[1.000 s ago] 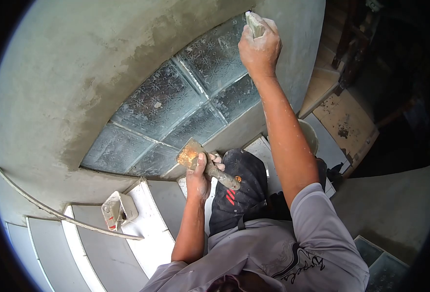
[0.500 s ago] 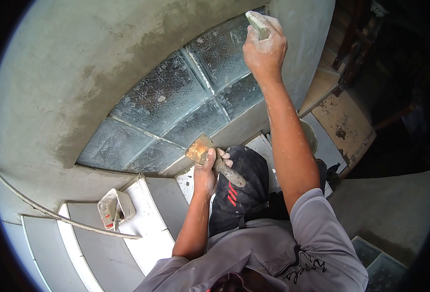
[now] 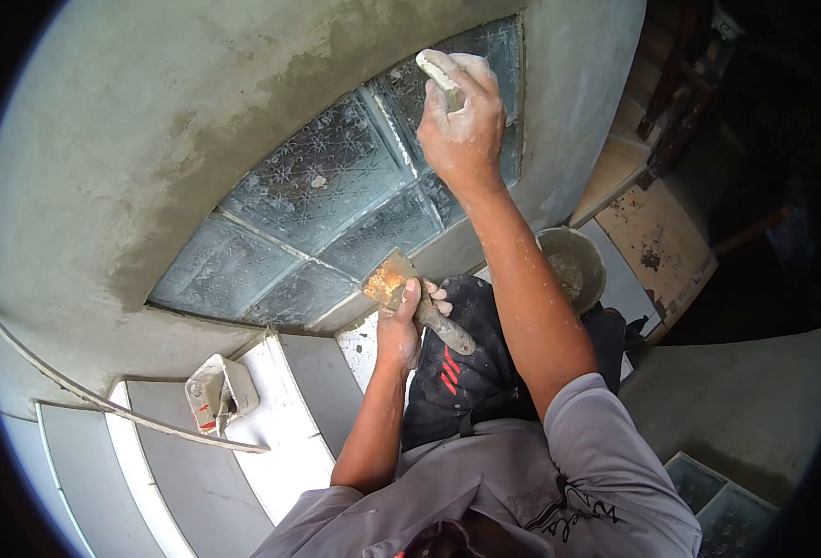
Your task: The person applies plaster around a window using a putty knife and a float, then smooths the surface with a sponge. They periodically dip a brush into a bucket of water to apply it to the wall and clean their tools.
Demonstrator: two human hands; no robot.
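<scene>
My left hand [image 3: 405, 321] is closed round a putty knife [image 3: 444, 328], whose rusty, stained blade points up and left near the lower edge of the glass block window [image 3: 313, 177]. Higher up, my right hand [image 3: 466, 116] grips a pale, plaster-smeared pad [image 3: 440, 74] between thumb and fingers, over the upper right panes. Whether the pad touches the glass I cannot tell. Whitish joints run between the patterned glass blocks, and a small pale lump [image 3: 318, 181] sits on one pane.
Curved grey plastered wall [image 3: 85, 167] surrounds the window. A bucket [image 3: 573, 265] stands beyond my right forearm. A whitish container [image 3: 222, 395] with a tool inside rests on the steps [image 3: 313, 391] at lower left, near a long curved strip [image 3: 122, 414]. A stained board [image 3: 657, 242] lies at right.
My right hand has moved left and slightly down with the pad, uncovering the window's right edge and more of the bucket. My left hand and the putty knife have barely shifted.
</scene>
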